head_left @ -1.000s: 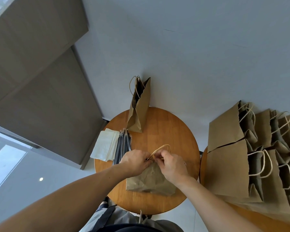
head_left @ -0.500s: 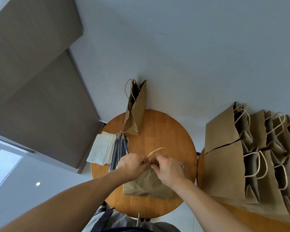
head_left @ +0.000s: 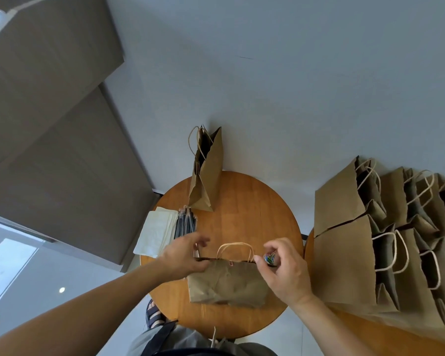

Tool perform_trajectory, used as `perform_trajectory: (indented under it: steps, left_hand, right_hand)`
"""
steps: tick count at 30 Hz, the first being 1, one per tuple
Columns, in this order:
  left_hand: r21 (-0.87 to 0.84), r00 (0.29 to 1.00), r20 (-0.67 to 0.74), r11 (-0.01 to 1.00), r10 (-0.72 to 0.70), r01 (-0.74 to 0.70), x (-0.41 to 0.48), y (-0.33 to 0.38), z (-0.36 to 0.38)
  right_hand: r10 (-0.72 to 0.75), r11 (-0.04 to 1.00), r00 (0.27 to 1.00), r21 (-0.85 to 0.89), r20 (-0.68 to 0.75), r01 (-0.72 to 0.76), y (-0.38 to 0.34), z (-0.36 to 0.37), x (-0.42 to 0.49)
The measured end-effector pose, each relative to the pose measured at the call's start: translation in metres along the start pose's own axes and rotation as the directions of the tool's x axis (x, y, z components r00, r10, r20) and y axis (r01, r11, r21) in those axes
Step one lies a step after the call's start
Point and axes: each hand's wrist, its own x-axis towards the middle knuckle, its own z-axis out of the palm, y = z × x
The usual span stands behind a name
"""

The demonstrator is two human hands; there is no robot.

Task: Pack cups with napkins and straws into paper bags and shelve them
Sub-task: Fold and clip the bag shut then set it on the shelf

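Observation:
A crumpled brown paper bag (head_left: 226, 283) stands on the round wooden table (head_left: 257, 217), its top edge closed and its twine handles (head_left: 235, 249) upright. My left hand (head_left: 183, 256) is at the bag's top left corner, thumb resting on the edge, fingers spread above it and blurred. At the top right corner my right hand (head_left: 285, 271) pinches a small clear box of coloured bits (head_left: 270, 258). A stack of white napkins (head_left: 156, 233) and a bundle of dark wrapped straws (head_left: 186, 223) lie at the table's left. No cup is visible.
Another paper bag (head_left: 207, 176) stands open at the table's far edge against the grey wall. Several open paper bags (head_left: 365, 242) crowd a second wooden table on the right. Grey-brown cabinets (head_left: 62, 150) rise on the left.
Both hands were together at the middle of the bag's top, by the handles. They have moved apart to the two top corners, and the right hand now shows a small box.

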Motion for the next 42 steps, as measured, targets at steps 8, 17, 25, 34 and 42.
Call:
perform_trajectory:
  steps: [8,17,25,34,42]
  left_hand:
    - [-0.024,0.994,0.018,0.994,-0.105,0.105,-0.019,-0.013,0.008]
    - [-0.006,0.997,-0.026,0.998,-0.069,0.069,-0.042,-0.015,0.010]
    - [-0.125,0.977,-0.211,0.991,0.011,-0.039,-0.123,-0.031,-0.047]
    - [-0.236,0.819,-0.572,0.966,-0.051,-0.104,-0.264,-0.119,-0.135]
    - [-0.316,0.572,-0.792,0.945,-0.215,-0.082,-0.388,-0.194,-0.190]
  right_hand:
    - [0.343,0.935,0.877,-0.037,0.335,-0.352,0.029,-0.002,-0.018]
    - [0.442,0.892,0.868,-0.012,0.227,-0.451,0.002,-0.008,-0.029]
    - [0.223,0.975,0.975,0.024,-0.004,-0.223,-0.104,-0.017,-0.015]
    - [0.009,0.982,1.000,0.187,-0.006,-0.008,-0.275,0.046,0.006]
    - [-0.201,0.920,0.977,0.358,0.076,0.161,-0.418,0.129,0.015]
